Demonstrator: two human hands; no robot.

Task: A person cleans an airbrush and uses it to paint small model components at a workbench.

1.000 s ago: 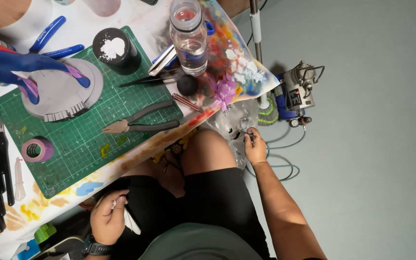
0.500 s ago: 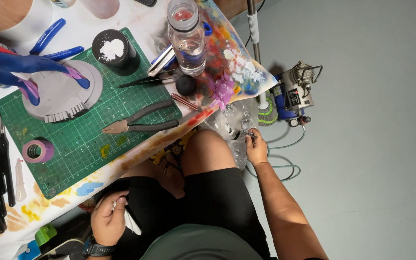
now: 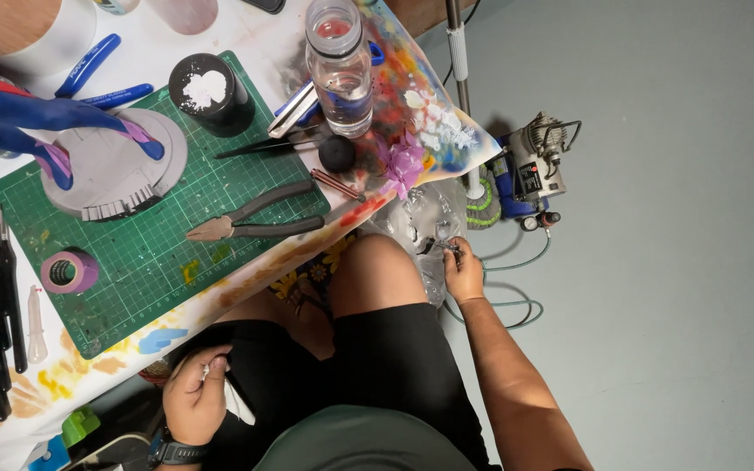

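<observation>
Left hand: the left hand (image 3: 195, 397) rests low over the lap, fingers curled and pinched on a small white tool (image 3: 236, 403) whose tip points down and right.
Right hand: the right hand (image 3: 462, 272) is stretched out beside the knee, fingertips pinching a small metal airbrush (image 3: 436, 248) in front of crumpled clear plastic (image 3: 421, 218).
Hose: a thin green hose (image 3: 517, 266) curls on the floor just beside that hand.
Compressor: a small compressor (image 3: 534, 170) sits on the grey floor, near the table edge.
Table: the green cutting mat (image 3: 146, 253) carries pliers (image 3: 250, 225), a roll of purple tape (image 3: 67, 272) and a grey round base (image 3: 111, 166); a clear bottle (image 3: 340, 70) stands beside the mat.
</observation>
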